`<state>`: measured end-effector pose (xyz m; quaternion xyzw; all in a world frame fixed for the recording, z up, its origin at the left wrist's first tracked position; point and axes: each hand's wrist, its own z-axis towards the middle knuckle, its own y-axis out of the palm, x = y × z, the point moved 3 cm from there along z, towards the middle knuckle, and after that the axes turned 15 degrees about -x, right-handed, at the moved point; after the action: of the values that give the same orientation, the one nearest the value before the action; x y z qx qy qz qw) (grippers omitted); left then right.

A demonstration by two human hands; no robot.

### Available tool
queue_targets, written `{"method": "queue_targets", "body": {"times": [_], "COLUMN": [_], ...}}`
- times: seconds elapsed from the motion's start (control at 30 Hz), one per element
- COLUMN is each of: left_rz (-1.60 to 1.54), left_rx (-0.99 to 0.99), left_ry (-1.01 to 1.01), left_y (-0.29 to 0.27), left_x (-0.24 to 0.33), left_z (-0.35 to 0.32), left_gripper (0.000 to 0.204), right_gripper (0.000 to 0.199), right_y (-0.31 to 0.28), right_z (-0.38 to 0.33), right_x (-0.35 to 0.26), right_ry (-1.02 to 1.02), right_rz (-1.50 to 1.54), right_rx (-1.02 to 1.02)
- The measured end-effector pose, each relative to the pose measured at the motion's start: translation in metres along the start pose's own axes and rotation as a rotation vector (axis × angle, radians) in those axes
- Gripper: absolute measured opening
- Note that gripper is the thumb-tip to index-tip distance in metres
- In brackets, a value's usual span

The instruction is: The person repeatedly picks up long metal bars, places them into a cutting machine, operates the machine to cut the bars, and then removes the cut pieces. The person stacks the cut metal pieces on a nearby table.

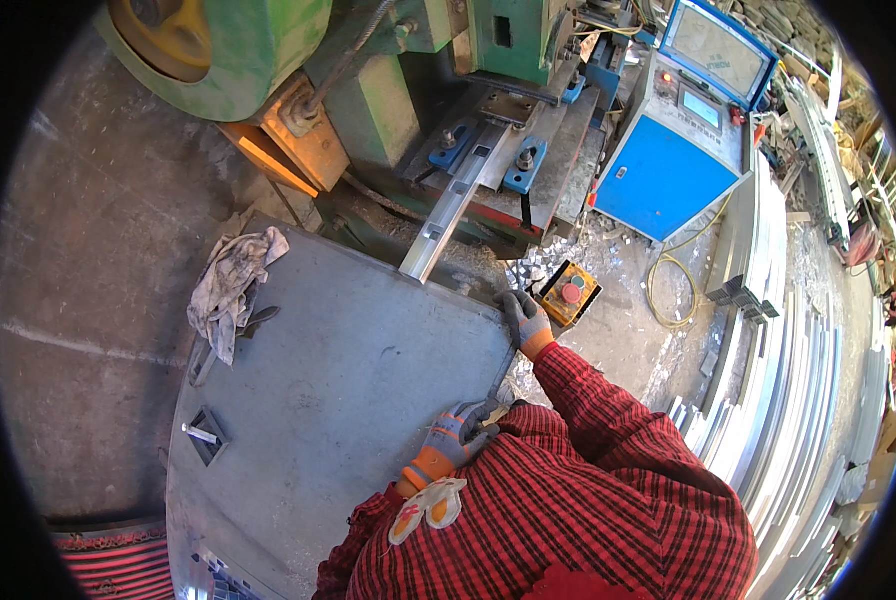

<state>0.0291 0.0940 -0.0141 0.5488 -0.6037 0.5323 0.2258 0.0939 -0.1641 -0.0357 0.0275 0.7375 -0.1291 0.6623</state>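
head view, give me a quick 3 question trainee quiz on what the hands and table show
1. True or false: both hands wear gloves.
2. What lies at the table's far left? A) rag B) hammer C) bucket
3. Which hand is nearest the yellow button box?

Key:
1. True: left hand and right hand are gloved, both on a thin bar at the table edge.
2. A, the rag.
3. The right hand, beside the button box.

Bare concrete floor (88,260) in sunlight, green press machine (268,50) behind, blue control cabinet (663,180) to the right.
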Motion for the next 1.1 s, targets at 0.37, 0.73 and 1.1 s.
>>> {"method": "queue_targets", "body": {"times": [0.37,0.73,1.1], "left_rz": [-0.154,0.755,0.709], "left_rx": [0.082,0.643,0.447], "left_ry": [0.075,-0.033,-0.394], "left_y": [-0.024,-0.215,-0.247], "left_x": [0.042,0.11,0.04], "left_z": [-0.005,0.104,0.19], "left_gripper": [0.049,0.076,0.086], "right_gripper": [0.028,0.041,0.029], "right_y": [-0.003,0.023,-0.036], "right_z": [0.0,-0.002,0.167], "right_x": [-0.023,-0.078,-0.151], "right_ry": [0.067,0.0,-0.775], "right_rz": [-0.423,-0.764,-0.897], "right_rx": [-0.01,-0.074,-0.048]}}
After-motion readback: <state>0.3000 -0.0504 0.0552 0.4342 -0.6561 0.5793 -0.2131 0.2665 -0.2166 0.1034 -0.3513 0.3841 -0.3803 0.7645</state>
